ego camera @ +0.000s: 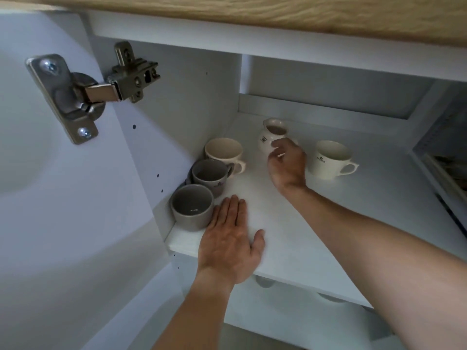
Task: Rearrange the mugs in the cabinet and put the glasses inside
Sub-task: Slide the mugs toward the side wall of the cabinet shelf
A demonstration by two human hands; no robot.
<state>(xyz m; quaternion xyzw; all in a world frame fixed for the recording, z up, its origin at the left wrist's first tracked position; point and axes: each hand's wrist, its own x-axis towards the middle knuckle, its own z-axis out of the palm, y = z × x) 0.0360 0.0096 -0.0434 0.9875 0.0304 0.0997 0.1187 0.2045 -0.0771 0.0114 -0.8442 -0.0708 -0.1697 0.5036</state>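
On the white cabinet shelf (290, 238) three mugs line the left wall: a cream mug (223, 152) at the back, a grey mug (209, 176) in the middle, and a grey mug (193, 207) at the front. My left hand (231, 242) lies flat and open on the shelf, its fingers touching the front grey mug. Farther back, my right hand (288, 164) curls around a cream pot-bellied mug (271, 135), which tilts left. A cream mug with a logo (328, 159) stands to the right, handle pointing right. No glasses are visible.
The open cabinet door (50, 173) with its metal hinge (83, 94) fills the left side. A wooden panel (278, 11) runs above the cabinet. Round white shapes (328, 298) show below the shelf. A drawer-like edge (444, 170) is at the right.
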